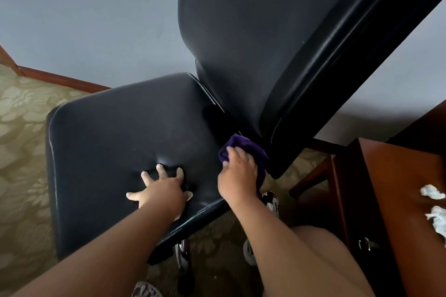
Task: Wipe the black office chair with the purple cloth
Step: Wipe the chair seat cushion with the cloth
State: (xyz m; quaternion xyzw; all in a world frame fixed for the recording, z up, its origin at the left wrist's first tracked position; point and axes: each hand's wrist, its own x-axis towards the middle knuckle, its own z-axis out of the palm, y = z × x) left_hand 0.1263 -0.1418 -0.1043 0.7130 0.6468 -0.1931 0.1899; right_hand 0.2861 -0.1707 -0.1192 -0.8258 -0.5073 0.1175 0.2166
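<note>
The black office chair [115, 132] fills the middle of the view, its padded seat towards me and its tall backrest rising at the upper right. My left hand [161, 190] lies flat on the seat near its front edge, fingers spread, pressing a dent into the padding. My right hand [237, 173] grips the bunched purple cloth [243, 144] against the right rear corner of the seat, where seat and backrest meet. Part of the cloth hangs down behind my right hand.
A brown wooden cabinet [395, 188] stands close on the right, with crumpled white tissues [432, 193] on top and a metal handle on its front. Patterned beige carpet [21, 142] covers the floor. A grey wall with a wooden skirting board stands behind the chair. My knee is at the lower right.
</note>
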